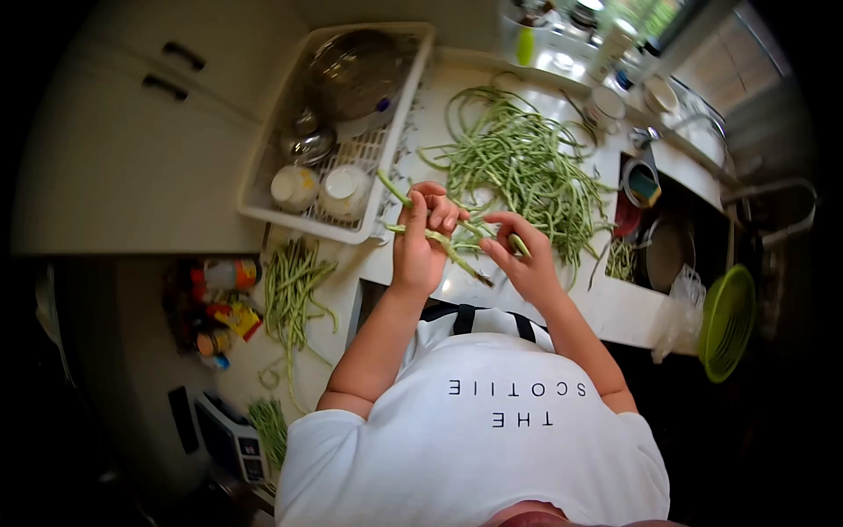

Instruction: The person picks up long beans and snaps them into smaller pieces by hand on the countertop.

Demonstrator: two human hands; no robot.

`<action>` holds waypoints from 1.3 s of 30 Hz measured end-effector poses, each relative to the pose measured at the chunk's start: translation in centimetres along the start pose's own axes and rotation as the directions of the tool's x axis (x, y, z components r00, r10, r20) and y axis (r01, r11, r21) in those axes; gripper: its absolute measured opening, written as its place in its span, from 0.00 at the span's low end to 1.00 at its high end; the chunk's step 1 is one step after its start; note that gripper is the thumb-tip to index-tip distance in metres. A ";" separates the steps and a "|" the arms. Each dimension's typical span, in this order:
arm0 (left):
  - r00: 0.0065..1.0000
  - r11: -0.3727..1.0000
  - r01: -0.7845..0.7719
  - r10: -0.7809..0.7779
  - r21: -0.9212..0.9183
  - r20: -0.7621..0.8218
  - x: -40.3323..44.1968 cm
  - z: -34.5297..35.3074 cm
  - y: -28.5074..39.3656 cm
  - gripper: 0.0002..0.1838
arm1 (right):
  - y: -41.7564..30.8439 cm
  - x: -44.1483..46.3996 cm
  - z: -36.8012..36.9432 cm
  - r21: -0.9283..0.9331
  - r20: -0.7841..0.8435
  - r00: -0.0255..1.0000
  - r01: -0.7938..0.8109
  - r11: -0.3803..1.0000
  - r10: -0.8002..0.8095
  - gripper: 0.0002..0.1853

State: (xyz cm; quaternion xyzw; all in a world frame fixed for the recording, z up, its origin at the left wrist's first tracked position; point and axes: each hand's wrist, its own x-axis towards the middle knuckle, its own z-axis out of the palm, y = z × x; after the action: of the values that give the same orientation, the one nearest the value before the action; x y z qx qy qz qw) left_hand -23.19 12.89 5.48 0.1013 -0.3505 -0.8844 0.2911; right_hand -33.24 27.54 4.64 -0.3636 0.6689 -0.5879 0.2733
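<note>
Long green beans pass through both hands above the counter's front edge. My left hand [423, 237] is closed around some bean pieces [455, 253]; one end is dark brown and points down toward my shirt. Fingers of my right hand [524, 259] pinch a green bean [520, 245], a short end of which sticks out beside the fingers. Just beyond the hands lies a large tangled pile of long green beans [518, 154] on the white counter [457, 66].
A white dish rack [249, 189] with bowls and a pot lid stands left. Another bean pile [294, 285] lies nearer, beside colourful packets [233, 303]. On the right are a sink [711, 233] holding a pan and a green basket [727, 323].
</note>
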 end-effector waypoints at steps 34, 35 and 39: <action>-0.129 0.076 0.991 0.796 -0.114 -0.591 -59.2 -33.3 16.0 0.34 | 2.6 1.6 13.7 -0.273 0.657 0.740 0.053 0.961 0.146 0.08; -0.149 0.109 0.989 0.737 -0.102 -0.659 -59.5 -34.5 15.4 0.38 | 2.8 1.5 13.6 -0.259 0.645 0.752 0.051 0.965 0.134 0.08; -0.218 0.162 0.975 0.823 -0.153 -0.524 -56.5 -32.9 15.3 0.36 | 3.0 1.4 12.4 -0.296 0.608 0.778 0.036 0.955 0.159 0.07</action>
State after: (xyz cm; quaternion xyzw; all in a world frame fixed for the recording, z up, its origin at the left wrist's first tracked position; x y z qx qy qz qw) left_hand 41.98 18.62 -9.72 0.9327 -0.3503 0.0758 0.0401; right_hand -24.76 19.24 -0.17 -0.5518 0.6306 -0.3196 0.4423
